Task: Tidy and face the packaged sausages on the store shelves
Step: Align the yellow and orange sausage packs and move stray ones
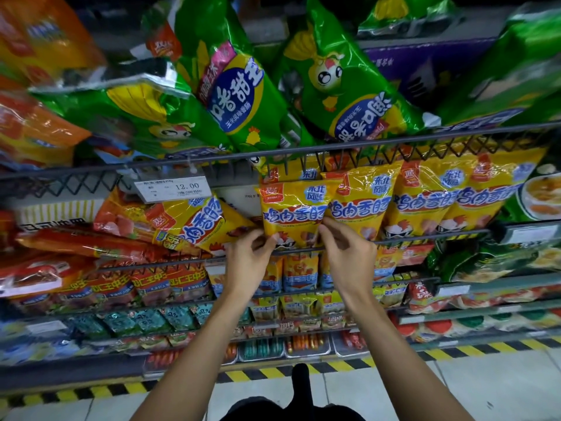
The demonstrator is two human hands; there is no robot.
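L hand (249, 259) & R hand (349, 251) both pinch bottom edge of glossy yellow plastic chicken-sausage pack (294, 214) | pack upright on mid shelf, behind grey wire rail (403, 238) | I judge film slick, contents light, lumpy; hold low corners | tilted yellow neighbour pack (194, 221) beyond left

Hands: two, left hand (248, 259) and right hand (349, 253)
Price tags: one price tag (173, 189), up-left of the left hand
Green bags above the hands: at least four; blur hides more
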